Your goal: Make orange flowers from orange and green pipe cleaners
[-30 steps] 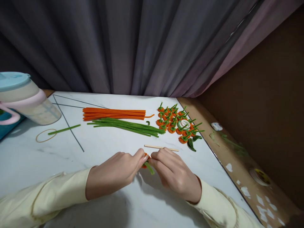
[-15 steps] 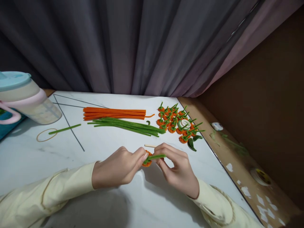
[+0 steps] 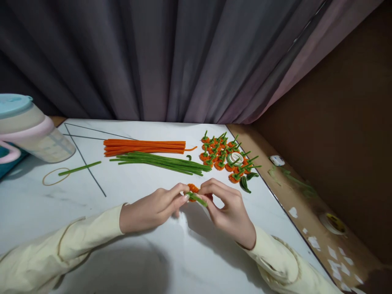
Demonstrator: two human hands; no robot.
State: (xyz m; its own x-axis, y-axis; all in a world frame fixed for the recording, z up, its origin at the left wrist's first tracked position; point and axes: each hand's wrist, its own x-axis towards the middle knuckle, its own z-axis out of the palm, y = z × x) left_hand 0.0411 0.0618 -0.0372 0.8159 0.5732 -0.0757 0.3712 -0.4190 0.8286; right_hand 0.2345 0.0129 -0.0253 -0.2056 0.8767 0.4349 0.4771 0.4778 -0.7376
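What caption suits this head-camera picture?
Both hands, left hand and right hand, pinch a small orange-and-green pipe-cleaner piece above a marble table.

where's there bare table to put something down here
Bare marble lies between the rubber band and the left hand, and near the table's front edge between both sleeves. It is crowded further back: orange stems, green stems and finished pumpkins, above the right hand.

My left hand (image 3: 153, 208) and right hand (image 3: 228, 208) meet at the near middle of the table (image 3: 137, 253), pinching a small pipe-cleaner piece (image 3: 193, 192) between them. Behind them lie two bundles of pipe cleaners (image 3: 153, 153), with a cluster of finished pieces (image 3: 226, 157) to their right. Far left stands a jug (image 3: 30, 130), and a loose ring (image 3: 55, 176) lies before it.
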